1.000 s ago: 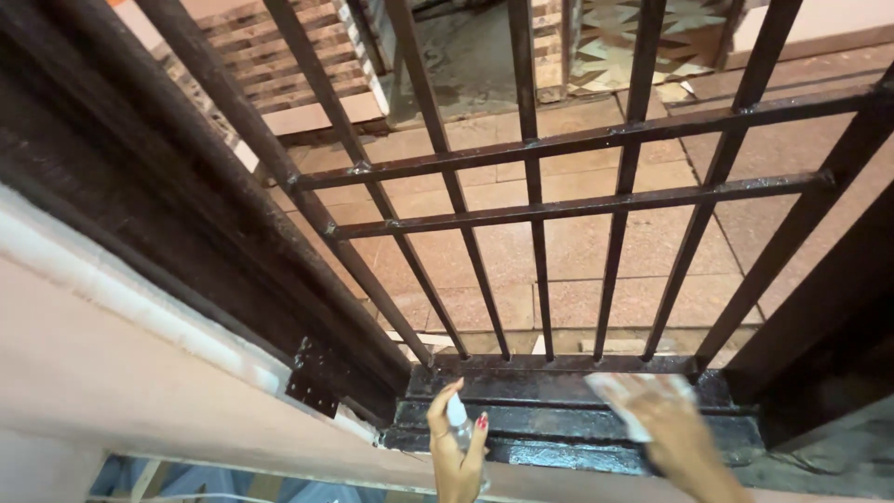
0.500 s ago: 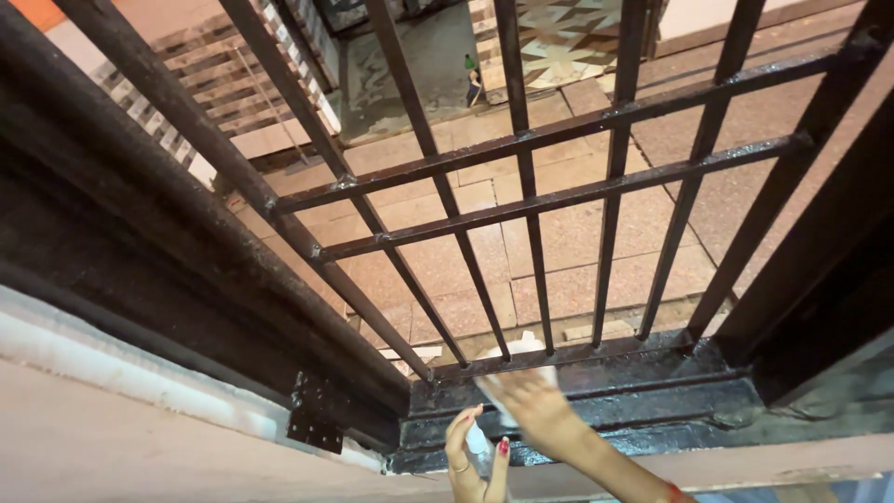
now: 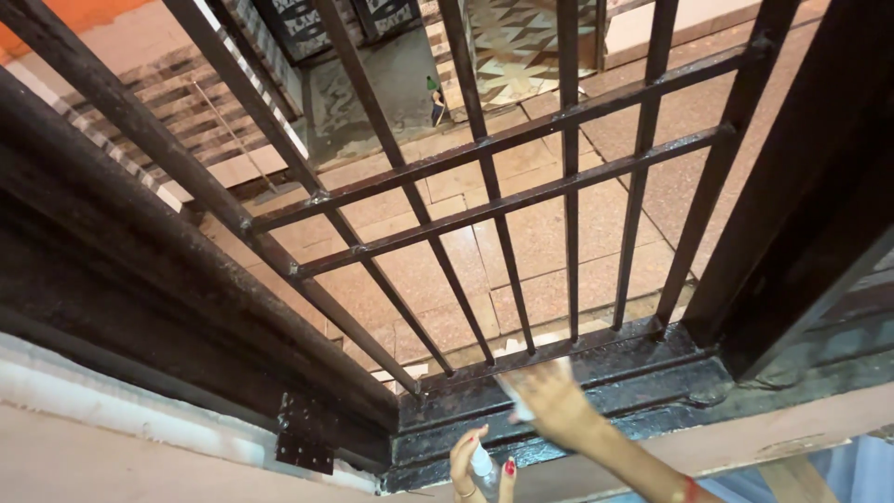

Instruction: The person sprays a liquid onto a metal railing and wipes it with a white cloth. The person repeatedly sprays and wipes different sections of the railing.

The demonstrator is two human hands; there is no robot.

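My left hand (image 3: 477, 464) is at the bottom edge, wrapped around a small white spray bottle (image 3: 482, 463) held upright. My right hand (image 3: 551, 402) presses a pale cloth (image 3: 515, 401) flat on the dark, wet-looking window sill (image 3: 643, 382), just left of the sill's middle. The hand is blurred and covers most of the cloth. Both hands sit just inside the black iron window grille (image 3: 494, 200), whose vertical and horizontal bars rise above the sill.
A dark wooden window frame (image 3: 112, 270) runs along the left, with a hinge (image 3: 303, 445) near its base. Another dark frame post (image 3: 801, 186) stands at right. Beyond the bars, far below, lie stone paving and stairs. A pale wall ledge (image 3: 112, 456) borders the bottom left.
My right hand has slid with the cloth from the right part of the sill leftward to beside my left hand. The view has tilted slightly upward.
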